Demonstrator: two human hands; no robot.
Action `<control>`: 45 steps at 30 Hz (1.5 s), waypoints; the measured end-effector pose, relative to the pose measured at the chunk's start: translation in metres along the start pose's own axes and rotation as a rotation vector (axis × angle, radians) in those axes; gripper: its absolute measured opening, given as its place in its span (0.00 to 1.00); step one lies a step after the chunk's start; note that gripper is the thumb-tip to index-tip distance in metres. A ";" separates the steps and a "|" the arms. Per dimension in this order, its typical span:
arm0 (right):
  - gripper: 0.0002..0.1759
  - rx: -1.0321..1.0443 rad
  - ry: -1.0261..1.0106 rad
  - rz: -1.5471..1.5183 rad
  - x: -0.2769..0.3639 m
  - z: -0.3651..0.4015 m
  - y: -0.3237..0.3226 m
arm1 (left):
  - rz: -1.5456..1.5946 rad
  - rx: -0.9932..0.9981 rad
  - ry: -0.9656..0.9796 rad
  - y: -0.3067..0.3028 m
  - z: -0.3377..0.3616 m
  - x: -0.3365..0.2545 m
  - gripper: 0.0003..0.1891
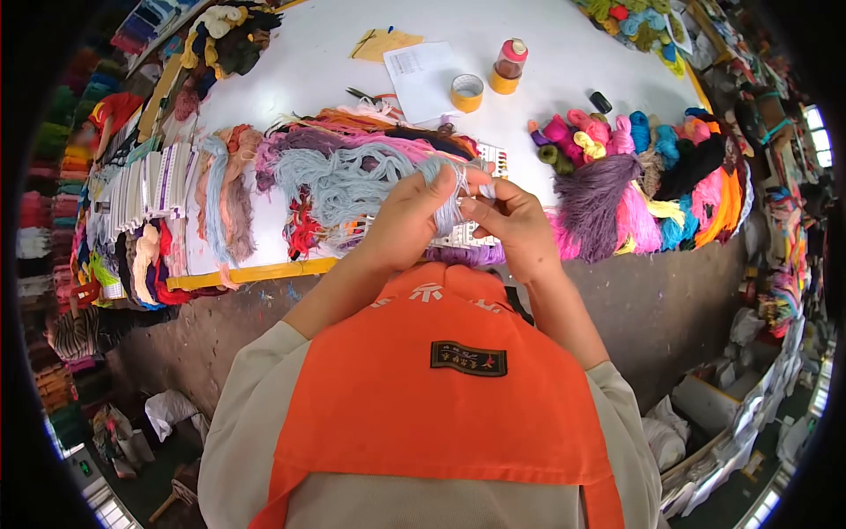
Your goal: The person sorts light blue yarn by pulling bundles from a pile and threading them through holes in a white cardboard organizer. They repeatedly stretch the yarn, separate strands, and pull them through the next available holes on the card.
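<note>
My left hand (405, 216) is closed around a bundle of pale grey-blue yarn (447, 212), close to the table's front edge. The fingertips of my right hand (518, 225) are pinched together at the right side of that bundle, on light strands of it. Just left of my hands lies a loose heap of pale blue yarn (339, 181), on top of pink, purple and orange strands. Beneath my hands, a white card with rows of small samples (467, 234) is partly covered.
Purple yarn (599, 198) and several bright skeins lie on the right. Scissors (361, 95), a paper sheet (427, 79), a tape roll (466, 92) and a pink-topped bottle (509, 66) sit farther back. Stacked white cards (150, 189) stand on the left.
</note>
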State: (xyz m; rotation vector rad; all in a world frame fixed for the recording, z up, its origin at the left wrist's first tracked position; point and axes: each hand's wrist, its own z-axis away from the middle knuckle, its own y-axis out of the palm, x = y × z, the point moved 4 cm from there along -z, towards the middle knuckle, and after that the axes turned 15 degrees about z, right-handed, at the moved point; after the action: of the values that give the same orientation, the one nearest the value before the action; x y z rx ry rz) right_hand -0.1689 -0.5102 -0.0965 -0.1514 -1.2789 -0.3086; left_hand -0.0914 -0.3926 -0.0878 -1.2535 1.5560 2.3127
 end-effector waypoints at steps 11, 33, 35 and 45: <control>0.07 -0.061 0.007 -0.019 0.005 0.003 -0.001 | 0.001 0.030 0.028 0.004 -0.003 0.001 0.22; 0.10 0.048 0.026 -0.283 -0.002 -0.002 -0.008 | 0.121 -0.047 0.015 0.001 -0.003 0.001 0.24; 0.10 -0.020 0.018 -0.089 0.001 0.000 -0.004 | 0.098 -0.089 0.015 0.001 -0.001 0.006 0.24; 0.10 -0.060 0.017 -0.173 -0.007 0.000 -0.004 | -0.044 -0.040 0.091 -0.001 -0.003 0.011 0.21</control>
State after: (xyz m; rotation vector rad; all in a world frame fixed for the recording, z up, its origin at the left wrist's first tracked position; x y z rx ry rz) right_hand -0.1720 -0.5133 -0.1039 -0.0890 -1.2693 -0.4959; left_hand -0.0963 -0.3989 -0.0962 -1.4063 1.5000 2.3016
